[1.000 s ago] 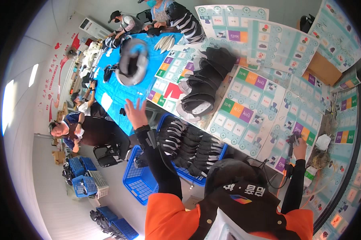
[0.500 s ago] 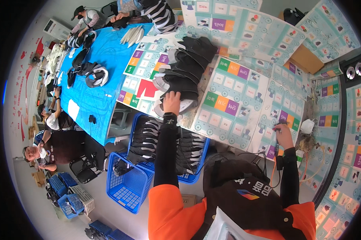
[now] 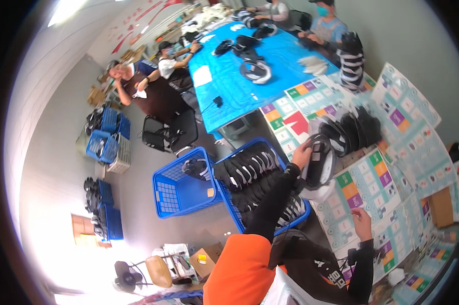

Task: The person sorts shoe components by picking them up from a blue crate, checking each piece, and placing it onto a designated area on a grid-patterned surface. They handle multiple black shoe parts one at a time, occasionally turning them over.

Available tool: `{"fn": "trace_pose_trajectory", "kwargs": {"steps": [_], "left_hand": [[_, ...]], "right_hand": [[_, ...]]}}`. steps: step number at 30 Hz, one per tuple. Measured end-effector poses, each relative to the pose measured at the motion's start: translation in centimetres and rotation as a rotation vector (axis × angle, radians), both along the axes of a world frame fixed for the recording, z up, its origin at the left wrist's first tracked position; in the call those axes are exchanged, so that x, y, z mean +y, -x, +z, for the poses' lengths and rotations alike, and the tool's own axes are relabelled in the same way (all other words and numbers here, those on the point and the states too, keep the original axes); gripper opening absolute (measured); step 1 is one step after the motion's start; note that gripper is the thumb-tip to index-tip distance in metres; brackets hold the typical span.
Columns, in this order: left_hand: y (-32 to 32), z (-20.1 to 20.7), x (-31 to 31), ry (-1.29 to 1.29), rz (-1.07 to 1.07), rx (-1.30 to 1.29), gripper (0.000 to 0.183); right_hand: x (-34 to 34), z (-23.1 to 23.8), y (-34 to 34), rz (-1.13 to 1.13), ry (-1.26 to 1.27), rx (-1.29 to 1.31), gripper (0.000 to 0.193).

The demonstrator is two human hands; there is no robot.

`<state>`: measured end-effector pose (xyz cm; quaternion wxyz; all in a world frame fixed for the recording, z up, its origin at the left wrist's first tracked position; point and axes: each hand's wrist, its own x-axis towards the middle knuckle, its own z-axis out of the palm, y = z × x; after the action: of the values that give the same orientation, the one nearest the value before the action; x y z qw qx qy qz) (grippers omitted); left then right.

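Observation:
My left hand [image 3: 302, 154] grips the edge of a black-and-grey shoe upper [image 3: 318, 160], raised at the bench's near edge with its open side showing. Just beyond it, a row of similar black and grey shoe uppers [image 3: 362, 129] leans together on the bench. My right hand [image 3: 362, 223] is above the printed sheets [image 3: 372, 179] that cover the bench, apart from the uppers. Its fingers are bent together, and I cannot make out what, if anything, is in them. A black block with cables [image 3: 352, 256] shows beside my right wrist.
A blue crate [image 3: 306, 213] packed with shoe uppers stands below the bench, beside another blue basket [image 3: 161, 204] holding a few dark pieces. Several people sit around the blue-covered table [image 3: 224, 104]. A black chair [image 3: 188, 127] stands near its corner.
The view has turned to the left. My left hand has lifted one shoe upper off the row. The dark tool in my right hand earlier no longer shows in its fingers.

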<state>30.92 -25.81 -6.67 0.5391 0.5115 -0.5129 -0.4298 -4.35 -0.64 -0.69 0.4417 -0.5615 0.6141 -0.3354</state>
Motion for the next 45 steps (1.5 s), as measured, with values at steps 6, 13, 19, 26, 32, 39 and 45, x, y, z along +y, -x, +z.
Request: {"fn": "trace_pose_trajectory", "kwargs": {"steps": [6, 13, 19, 26, 32, 39, 45], "left_hand": [[3.7, 5.7, 4.7, 0.039, -0.014, -0.187, 0.023], [5.7, 10.7, 13.5, 0.257, -0.332, -0.564, 0.035], [7.0, 9.2, 19.3, -0.006, -0.556, -0.566, 0.044], [7.5, 9.6, 21.5, 0.235, -0.464, -0.363, 0.038], [7.7, 9.0, 21.2, 0.159, -0.411, -0.241, 0.019], [8.2, 7.1, 20.4, 0.108, -0.286, -0.291, 0.014], [8.9, 5.7, 19.5, -0.041, -0.353, -0.023, 0.018]], "right_hand": [[-2.3, 1.1, -1.5, -0.003, 0.15, 0.045, 0.018], [-2.5, 6.6, -4.7, -0.188, 0.429, 0.212, 0.052], [-0.7, 4.5, -3.7, -0.018, 0.408, 0.3, 0.042], [0.2, 5.2, -3.6, -0.094, 0.272, 0.228, 0.036], [0.0, 5.5, -3.5, -0.075, 0.313, 0.224, 0.036], [-0.1, 6.8, -5.1, -0.064, 0.39, 0.115, 0.032], [0.1, 3.2, -2.6, -0.069, 0.366, -0.193, 0.018]]}}
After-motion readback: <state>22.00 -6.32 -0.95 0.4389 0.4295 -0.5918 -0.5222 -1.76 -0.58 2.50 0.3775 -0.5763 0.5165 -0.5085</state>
